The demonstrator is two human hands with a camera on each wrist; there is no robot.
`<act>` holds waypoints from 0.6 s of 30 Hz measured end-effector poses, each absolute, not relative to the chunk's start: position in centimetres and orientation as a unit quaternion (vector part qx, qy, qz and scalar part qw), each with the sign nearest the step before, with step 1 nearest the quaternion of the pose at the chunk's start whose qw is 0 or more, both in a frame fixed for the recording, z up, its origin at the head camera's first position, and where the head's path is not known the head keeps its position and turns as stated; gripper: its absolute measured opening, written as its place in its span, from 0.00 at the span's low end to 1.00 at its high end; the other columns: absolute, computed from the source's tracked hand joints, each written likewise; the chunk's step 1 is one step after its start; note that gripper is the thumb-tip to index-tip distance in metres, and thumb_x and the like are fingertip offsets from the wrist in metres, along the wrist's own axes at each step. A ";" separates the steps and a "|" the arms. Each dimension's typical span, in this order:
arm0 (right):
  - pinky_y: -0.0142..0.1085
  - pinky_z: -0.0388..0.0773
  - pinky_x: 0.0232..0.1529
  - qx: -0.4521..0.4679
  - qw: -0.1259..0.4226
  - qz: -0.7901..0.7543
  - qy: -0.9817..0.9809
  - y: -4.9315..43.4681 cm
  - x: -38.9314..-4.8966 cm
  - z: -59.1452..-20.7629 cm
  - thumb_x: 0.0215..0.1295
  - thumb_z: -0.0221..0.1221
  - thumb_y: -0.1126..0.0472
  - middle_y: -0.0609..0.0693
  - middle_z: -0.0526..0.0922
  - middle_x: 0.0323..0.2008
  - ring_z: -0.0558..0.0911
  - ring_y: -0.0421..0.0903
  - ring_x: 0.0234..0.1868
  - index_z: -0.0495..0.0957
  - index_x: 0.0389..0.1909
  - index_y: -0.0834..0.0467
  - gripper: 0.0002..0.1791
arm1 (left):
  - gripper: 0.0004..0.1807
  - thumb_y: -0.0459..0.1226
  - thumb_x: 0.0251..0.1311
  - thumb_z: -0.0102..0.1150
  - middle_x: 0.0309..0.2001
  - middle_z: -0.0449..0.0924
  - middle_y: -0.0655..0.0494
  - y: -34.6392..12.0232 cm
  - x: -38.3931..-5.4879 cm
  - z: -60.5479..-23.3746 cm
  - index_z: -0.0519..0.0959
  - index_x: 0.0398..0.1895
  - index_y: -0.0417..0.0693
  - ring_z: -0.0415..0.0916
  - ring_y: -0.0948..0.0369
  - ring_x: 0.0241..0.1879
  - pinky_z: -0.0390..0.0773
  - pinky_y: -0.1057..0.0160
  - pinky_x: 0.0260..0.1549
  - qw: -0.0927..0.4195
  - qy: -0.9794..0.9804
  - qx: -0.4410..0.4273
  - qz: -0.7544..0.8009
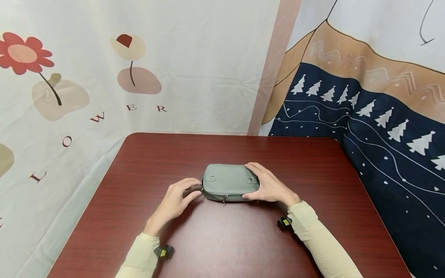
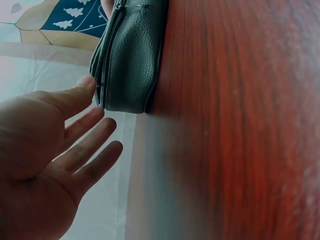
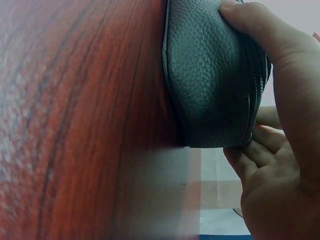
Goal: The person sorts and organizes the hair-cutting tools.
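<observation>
A grey-green zippered pouch (image 1: 229, 179) lies flat near the middle of the table, two small studs on its top and a zipper pull (image 1: 225, 198) hanging at the front side. My right hand (image 1: 269, 185) holds its right end, thumb on the near side and fingers round the far side. In the right wrist view the thumb (image 3: 260, 22) presses the pebbled side. At the other end, my left hand (image 1: 177, 199) has its thumb and fingers loosely spread, fingertips right at the pouch's left edge. The left wrist view shows the thumb (image 2: 82, 85) by the zipper seam.
The dark red-brown table (image 1: 229, 239) has rounded far corners. Behind it hangs a pale curtain (image 1: 208, 77) with flowers and letters; a navy cloth (image 1: 399, 173) with white trees hangs along the right. Each wrist wears a small black camera (image 1: 164, 251).
</observation>
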State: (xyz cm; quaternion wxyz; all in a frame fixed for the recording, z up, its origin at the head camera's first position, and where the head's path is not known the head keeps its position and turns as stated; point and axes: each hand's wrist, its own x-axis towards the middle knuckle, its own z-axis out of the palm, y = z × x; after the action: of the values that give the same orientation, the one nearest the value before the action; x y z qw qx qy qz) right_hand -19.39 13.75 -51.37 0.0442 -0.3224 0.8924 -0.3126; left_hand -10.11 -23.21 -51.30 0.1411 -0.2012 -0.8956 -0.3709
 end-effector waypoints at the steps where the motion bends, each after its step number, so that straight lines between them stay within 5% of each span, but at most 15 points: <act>1: 0.57 0.78 0.81 -0.322 0.045 -0.314 0.892 13.8 -19.4 -51.4 0.54 0.85 0.40 0.54 0.71 0.83 0.76 0.55 0.80 0.67 0.86 0.55 0.62 | 0.13 0.30 0.69 0.77 0.55 0.93 0.47 -23.2 -10.1 -51.4 0.91 0.55 0.40 0.93 0.50 0.54 0.94 0.48 0.55 0.146 -0.893 -0.204 -0.374; 18: 0.58 0.76 0.82 -0.323 0.050 -0.323 0.888 13.9 -19.5 -51.6 0.53 0.86 0.40 0.58 0.71 0.84 0.75 0.55 0.82 0.68 0.86 0.54 0.62 | 0.10 0.28 0.63 0.81 0.48 0.93 0.53 -23.1 -10.9 -52.0 0.95 0.46 0.44 0.93 0.55 0.48 0.86 0.70 0.57 0.181 -0.885 -0.224 -0.365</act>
State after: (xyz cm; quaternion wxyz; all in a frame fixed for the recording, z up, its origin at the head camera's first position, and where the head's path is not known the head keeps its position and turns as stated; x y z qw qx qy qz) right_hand -19.53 13.90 -51.59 0.0502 -0.3233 0.8882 -0.3227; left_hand -10.91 -23.09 -52.03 0.1814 -0.2237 -0.8855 -0.3647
